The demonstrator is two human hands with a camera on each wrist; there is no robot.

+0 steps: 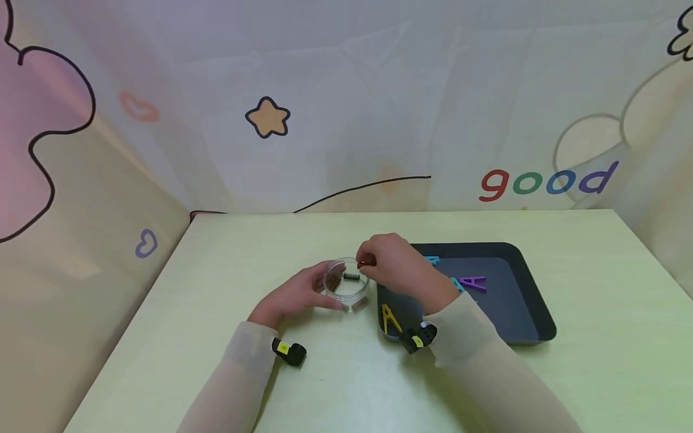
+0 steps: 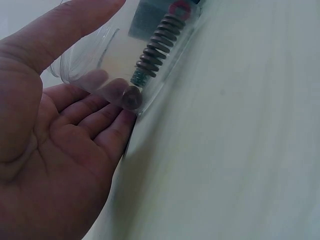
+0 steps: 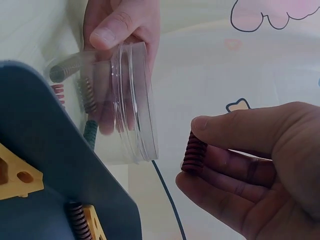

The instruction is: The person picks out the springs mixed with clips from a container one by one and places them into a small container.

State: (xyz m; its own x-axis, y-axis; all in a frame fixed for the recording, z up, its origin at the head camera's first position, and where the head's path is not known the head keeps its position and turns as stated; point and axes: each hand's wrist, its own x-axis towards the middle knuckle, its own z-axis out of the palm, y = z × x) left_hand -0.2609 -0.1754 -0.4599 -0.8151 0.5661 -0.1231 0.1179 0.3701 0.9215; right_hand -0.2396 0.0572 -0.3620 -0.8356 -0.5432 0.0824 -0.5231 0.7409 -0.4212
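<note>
Pale-sleeved, the left hand grips a clear round jar with several springs inside. To its right, the right hand pinches a red spring near the jar's open mouth. Farther right, a dark tray holds plastic clips and another spring. Beneath is a pale table; behind it, printed cloth bears an orange star and, rightward, coloured letters.

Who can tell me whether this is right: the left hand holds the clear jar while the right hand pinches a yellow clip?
Not quite: the right hand pinches a red spring, not a yellow clip, as the right wrist view shows. The left hand does hold the clear jar.
</note>
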